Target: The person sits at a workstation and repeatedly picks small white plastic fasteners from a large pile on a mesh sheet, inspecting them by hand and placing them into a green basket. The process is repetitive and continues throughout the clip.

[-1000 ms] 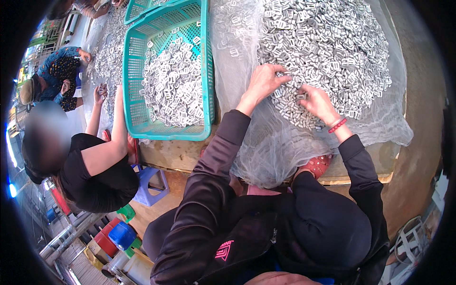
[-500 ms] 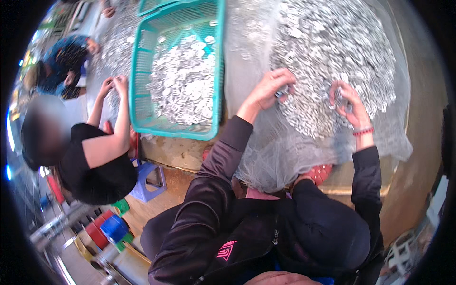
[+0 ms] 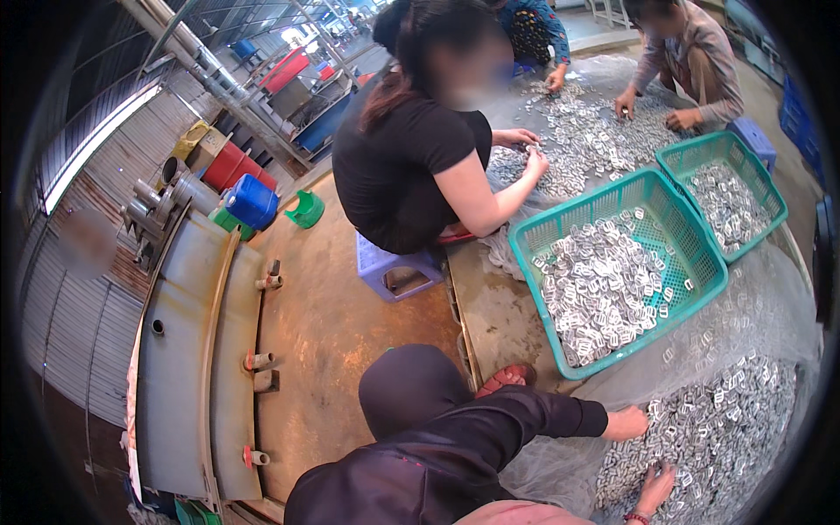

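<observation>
At left, open brown floor (image 3: 306, 315) ran between gray metal panels (image 3: 179, 367) and the edge of a low platform (image 3: 499, 324). A purple stool (image 3: 398, 273), with a co-worker in black (image 3: 407, 166) on it, stood just beside that edge; the person's own bent knee (image 3: 411, 389) jutted toward it. Rightward came a large green basket (image 3: 687, 236) of buckles, a smaller green basket (image 3: 752, 173) just beside it. Below them, a heap of slider buckles (image 3: 704, 429) covered a mesh sheet (image 3: 560, 464). The left hand (image 3: 626, 423) reached its edge, fingers curled; the right hand (image 3: 656, 490) lay lower, fingers bent. So near the rim, I could not tell how wide either's fingers opened or whether they held a buckle.
</observation>
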Tool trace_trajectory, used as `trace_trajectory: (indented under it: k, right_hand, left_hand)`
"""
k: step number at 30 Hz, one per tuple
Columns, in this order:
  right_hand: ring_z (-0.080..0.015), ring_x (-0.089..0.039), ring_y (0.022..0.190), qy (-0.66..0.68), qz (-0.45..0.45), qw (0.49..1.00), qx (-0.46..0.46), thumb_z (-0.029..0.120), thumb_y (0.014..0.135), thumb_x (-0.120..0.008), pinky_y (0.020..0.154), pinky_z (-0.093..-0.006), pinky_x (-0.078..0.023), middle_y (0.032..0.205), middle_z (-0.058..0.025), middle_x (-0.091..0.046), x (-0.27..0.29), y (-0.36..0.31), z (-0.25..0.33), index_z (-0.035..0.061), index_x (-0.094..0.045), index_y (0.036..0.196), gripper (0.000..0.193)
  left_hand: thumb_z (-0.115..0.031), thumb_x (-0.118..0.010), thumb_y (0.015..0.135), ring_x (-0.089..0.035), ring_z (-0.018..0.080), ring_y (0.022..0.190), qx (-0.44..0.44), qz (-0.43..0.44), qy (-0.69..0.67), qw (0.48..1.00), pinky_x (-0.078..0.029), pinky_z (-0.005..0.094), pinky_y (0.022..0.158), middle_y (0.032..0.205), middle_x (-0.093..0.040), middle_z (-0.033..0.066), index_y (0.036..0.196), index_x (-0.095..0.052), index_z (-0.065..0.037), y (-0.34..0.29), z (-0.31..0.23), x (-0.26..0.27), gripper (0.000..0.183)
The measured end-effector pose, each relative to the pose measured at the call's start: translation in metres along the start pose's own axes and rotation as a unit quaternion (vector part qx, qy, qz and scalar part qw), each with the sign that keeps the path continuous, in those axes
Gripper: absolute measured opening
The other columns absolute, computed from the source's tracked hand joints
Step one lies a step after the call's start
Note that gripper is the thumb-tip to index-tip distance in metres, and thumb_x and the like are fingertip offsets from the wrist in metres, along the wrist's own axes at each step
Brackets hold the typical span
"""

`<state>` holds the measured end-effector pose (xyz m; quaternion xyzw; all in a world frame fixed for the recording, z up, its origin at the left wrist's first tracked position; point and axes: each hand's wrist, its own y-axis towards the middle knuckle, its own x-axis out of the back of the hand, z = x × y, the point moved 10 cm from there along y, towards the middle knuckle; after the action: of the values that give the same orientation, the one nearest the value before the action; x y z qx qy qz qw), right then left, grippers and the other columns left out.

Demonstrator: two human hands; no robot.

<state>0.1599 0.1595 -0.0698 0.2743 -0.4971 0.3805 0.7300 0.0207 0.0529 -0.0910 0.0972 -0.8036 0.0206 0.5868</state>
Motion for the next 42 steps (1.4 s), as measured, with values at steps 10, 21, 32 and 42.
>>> trace_trajectory:
  k: [10,21,32,42]
  right_hand:
    - [-0.0305,-0.063,0.095,0.084,0.069,0.985,-0.137,0.024,0.083,-0.071,0.091,-0.0454,-0.047,0.109,-0.0291,-0.061,0.009,-0.003,-0.021,0.0077,-0.044,0.136,0.061]
    - [-0.0302,-0.053,0.090,0.411,0.051,0.900,-0.135,0.014,0.088,-0.055,0.084,-0.0403,-0.042,0.097,-0.0156,-0.057,0.074,0.019,0.031,-0.0009,-0.055,0.100,0.019]
    - [-0.0323,-0.046,0.126,0.210,0.082,0.969,-0.104,0.012,0.084,-0.064,0.109,-0.0399,-0.031,0.137,-0.0196,-0.048,0.122,0.013,0.050,0.0008,-0.044,0.137,0.058]
    - [-0.0366,-0.047,0.111,0.003,0.082,0.995,-0.052,-0.002,0.067,-0.070,0.081,-0.0437,-0.050,0.121,-0.0132,-0.050,0.034,-0.023,0.035,0.0153,-0.057,0.118,0.056]
  left_hand:
    - [-0.003,-0.055,0.068,-0.061,0.0206,0.054,0.123,0.122,-0.577,0.798,-0.046,0.0341,0.036,0.064,-0.053,0.0090,0.081,-0.046,0.002,0.014,-0.011,0.047,0.016]
    - [-0.069,-0.048,0.084,-0.060,0.0320,0.094,0.283,0.218,-0.908,0.217,-0.052,0.0487,0.082,0.120,-0.049,0.0215,0.135,-0.041,-0.009,-0.009,-0.097,-0.012,0.079]
    - [-0.030,-0.058,0.087,-0.059,0.0213,0.090,0.055,-0.128,-0.738,0.661,-0.050,0.0363,0.078,0.094,-0.062,0.0072,0.098,-0.061,-0.007,0.022,0.069,0.188,0.026]
    - [-0.027,-0.061,0.091,-0.057,0.0318,0.105,0.318,-0.412,0.204,0.829,-0.042,0.0438,0.094,0.115,-0.058,0.0183,0.122,-0.054,-0.001,-0.045,0.190,0.353,0.041]
